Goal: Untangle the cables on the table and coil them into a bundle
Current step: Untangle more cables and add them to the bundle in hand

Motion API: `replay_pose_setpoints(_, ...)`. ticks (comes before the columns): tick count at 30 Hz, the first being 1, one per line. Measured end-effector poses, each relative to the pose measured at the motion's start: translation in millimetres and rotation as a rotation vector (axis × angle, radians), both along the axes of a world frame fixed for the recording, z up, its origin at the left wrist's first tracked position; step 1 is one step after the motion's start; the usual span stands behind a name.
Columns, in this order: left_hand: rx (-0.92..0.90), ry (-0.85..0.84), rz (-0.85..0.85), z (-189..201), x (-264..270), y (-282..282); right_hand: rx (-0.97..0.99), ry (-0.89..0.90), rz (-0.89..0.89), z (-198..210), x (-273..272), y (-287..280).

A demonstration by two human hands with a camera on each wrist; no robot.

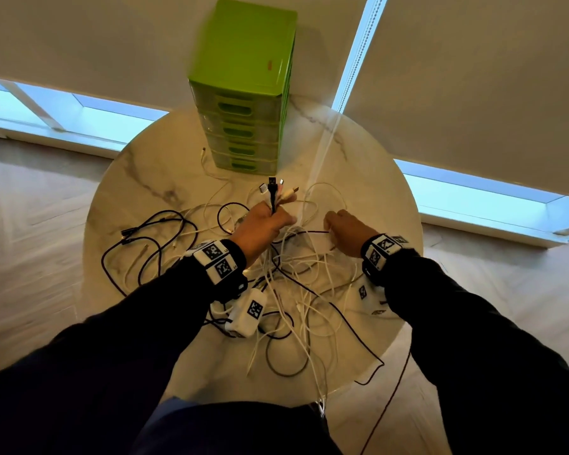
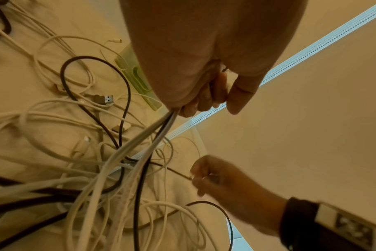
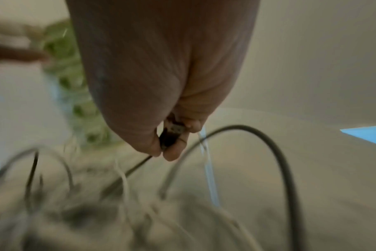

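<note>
While the left hand (image 1: 266, 221) grips a fistful of plug ends at frame centre and the right hand (image 1: 345, 232) pinches a dark cable's plug (image 3: 172, 134), tugging could tighten knots in the cables (image 1: 296, 310) on the table (image 1: 138, 178).

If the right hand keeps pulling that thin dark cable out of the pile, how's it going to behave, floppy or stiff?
Probably floppy: the thin dark cable bends in loose loops elsewhere on the table. It looks light, since the right hand holds its plug with a fingertip pinch. It will likely snag, because it runs under the white cables beside the left hand.
</note>
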State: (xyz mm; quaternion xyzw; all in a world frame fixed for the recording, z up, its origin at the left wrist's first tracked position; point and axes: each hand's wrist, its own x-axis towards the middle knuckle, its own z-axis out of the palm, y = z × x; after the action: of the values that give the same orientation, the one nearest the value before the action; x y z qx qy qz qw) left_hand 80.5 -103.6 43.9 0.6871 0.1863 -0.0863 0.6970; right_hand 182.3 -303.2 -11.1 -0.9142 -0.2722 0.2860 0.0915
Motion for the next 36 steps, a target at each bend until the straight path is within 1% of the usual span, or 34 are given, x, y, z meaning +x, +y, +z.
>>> replay_pose_setpoints(3,-0.009,-0.015,-0.031,3.8,0.2,-0.7,0.462,-0.039,-0.287,43.1,-1.0,5.7)
replay_pose_setpoints(5,-0.031,-0.02,-0.075,7.9,-1.3,-1.2,0.696,-0.024,-0.348,78.8,-9.7,14.9)
replay_pose_setpoints(6,-0.013,-0.03,-0.116,10.1,-1.5,-1.2,0.771,-0.02,-0.346,95.0,-15.8,17.8)
replay_pose_setpoints(9,0.075,-0.068,-0.187,17.8,-3.3,-0.9,0.911,0.039,-0.34,130.3,-39.0,26.8)
replay_pose_setpoints(11,0.094,-0.099,-0.207,26.0,-7.2,-0.9,0.989,0.046,-0.368,139.0,-55.7,30.1)
replay_pose_setpoints(13,0.088,-0.096,-0.196,30.5,-12.0,1.5,1.061,0.043,-0.459,136.0,-71.5,33.4)
replay_pose_setpoints(16,0.113,-0.077,-0.198,31.4,-20.4,5.8,1.088,0.047,-0.677,119.0,-98.3,39.8)
replay_pose_setpoints(18,0.147,-0.046,-0.231,32.8,-25.2,6.9,1.077,0.011,-0.748,105.1,-114.7,45.8)
replay_pose_setpoints(21,0.166,-0.083,-0.325,38.9,-35.3,6.0,1.031,-0.112,-0.748,93.3,-132.2,56.9)
replay_pose_setpoints(23,0.192,-0.107,-0.375,39.5,-39.6,4.8,0.961,-0.222,-0.718,90.5,-136.2,63.2)
replay_pose_setpoints(26,0.179,-0.072,-0.39,33.0,-45.1,4.3,0.859,-0.353,-0.683,85.2,-139.5,68.7)
replay_pose_setpoints(29,0.099,-0.081,-0.388,29.9,-49.2,6.7,0.853,-0.403,-0.665,84.8,-144.0,72.7)
replay_pose_setpoints(30,0.072,-0.086,-0.371,29.6,-49.3,7.5,0.891,-0.394,-0.699,87.7,-145.5,73.8)
replay_pose_setpoints(32,0.002,-0.091,-0.304,30.8,-50.0,9.7,1.043,-0.306,-0.832,100.9,-147.8,75.6)
replay_pose_setpoints(34,-0.136,-0.068,-0.16,30.3,-51.7,12.2,1.167,-0.236,-0.902,109.2,-147.0,74.9)
replay_pose_setpoints(36,-0.298,-0.037,-0.026,31.4,-53.1,15.1,1.148,-0.225,-0.886,113.9,-147.6,73.5)
